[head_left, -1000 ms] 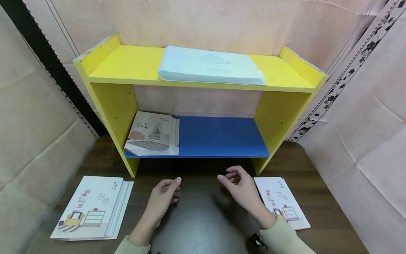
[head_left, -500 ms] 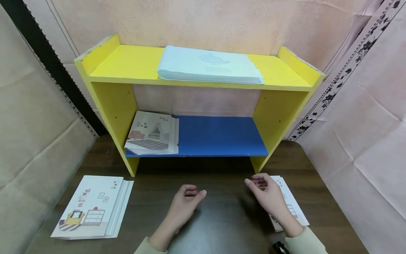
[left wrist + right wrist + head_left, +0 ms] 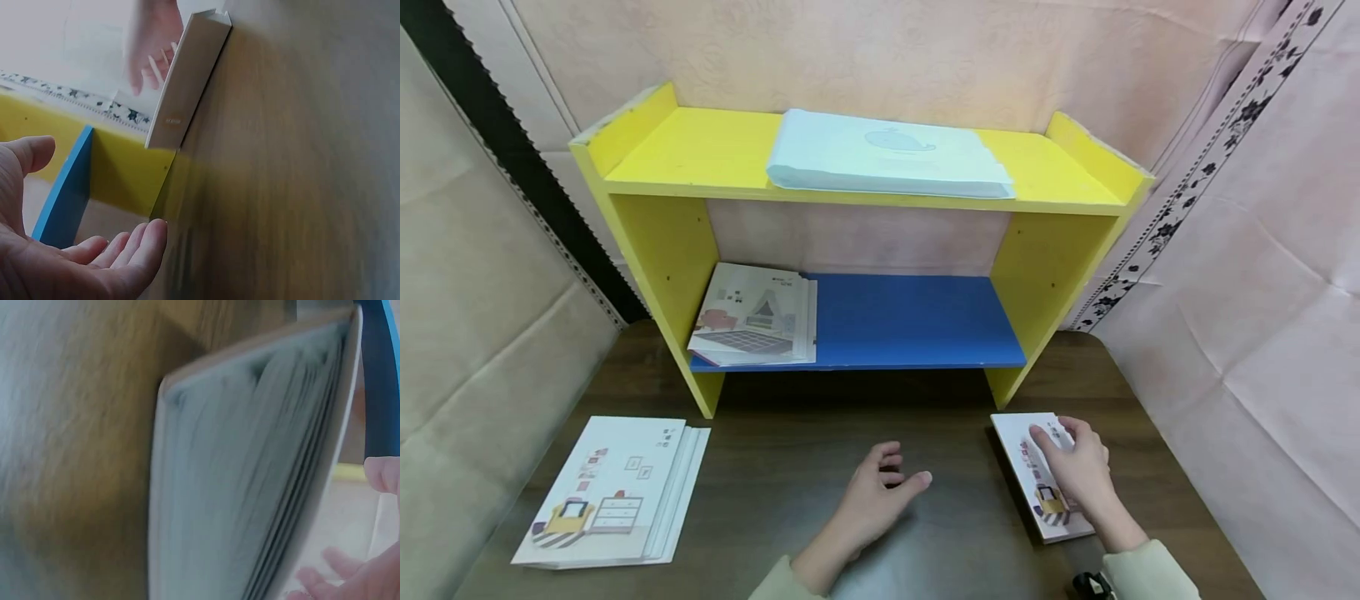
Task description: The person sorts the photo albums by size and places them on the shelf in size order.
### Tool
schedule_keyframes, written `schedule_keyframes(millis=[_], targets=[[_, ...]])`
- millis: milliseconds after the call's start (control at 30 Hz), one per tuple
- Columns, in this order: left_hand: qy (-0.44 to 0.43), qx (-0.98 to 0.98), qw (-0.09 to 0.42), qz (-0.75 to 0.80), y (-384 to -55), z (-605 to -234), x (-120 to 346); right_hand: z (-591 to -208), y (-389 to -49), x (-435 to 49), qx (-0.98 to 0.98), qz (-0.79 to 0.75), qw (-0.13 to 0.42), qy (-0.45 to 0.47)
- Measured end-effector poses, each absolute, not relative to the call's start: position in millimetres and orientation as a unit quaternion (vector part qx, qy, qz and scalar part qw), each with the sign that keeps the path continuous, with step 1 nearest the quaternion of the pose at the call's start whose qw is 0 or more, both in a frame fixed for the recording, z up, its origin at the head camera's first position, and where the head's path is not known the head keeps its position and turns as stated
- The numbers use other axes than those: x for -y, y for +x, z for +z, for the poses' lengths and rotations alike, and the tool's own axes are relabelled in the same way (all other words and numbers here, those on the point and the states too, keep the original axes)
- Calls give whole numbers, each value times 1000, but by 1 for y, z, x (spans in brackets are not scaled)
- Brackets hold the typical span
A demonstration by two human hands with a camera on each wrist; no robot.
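A small thick book with a white illustrated cover lies on the table at the right. My right hand hovers over its right side, thumb and fingers spread apart. In the right wrist view the book's page edges fill the middle, and the fingers stand off beyond the cover. The left wrist view shows its plain spine. Left of the book, my left hand is above the table, palm turned inward, fingers loosely bent, with nothing in it.
Behind the hands stands a yellow shelf unit with a blue lower board. White books lie at that board's left end. A pale blue folded item rests on top. Another stack of white books is on the table's left.
My right hand has moved right, from beside the book to above it. My left hand has also shifted right. The books and the shelf stay where they were.
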State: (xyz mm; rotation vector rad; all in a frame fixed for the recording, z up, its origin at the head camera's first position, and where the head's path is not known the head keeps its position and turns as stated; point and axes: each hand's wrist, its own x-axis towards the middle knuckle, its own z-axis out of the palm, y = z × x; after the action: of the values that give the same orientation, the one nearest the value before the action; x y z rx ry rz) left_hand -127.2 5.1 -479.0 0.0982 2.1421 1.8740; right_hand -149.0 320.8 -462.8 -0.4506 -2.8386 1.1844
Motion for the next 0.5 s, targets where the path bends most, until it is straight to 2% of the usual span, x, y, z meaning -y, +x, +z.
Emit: schedule_keyframes(millis=[167,300,500], targets=[[47,-732,162,660,-122,-479,-30,-468,-151,-332,904,381,-39,-188],[61,-718,196,665,-115,-478,-52,-469,-153,-338,898,389,-77,-193],[73,-718,224,654,-106,-481,-74,-472,-154,-345,896,388,-98,-193]])
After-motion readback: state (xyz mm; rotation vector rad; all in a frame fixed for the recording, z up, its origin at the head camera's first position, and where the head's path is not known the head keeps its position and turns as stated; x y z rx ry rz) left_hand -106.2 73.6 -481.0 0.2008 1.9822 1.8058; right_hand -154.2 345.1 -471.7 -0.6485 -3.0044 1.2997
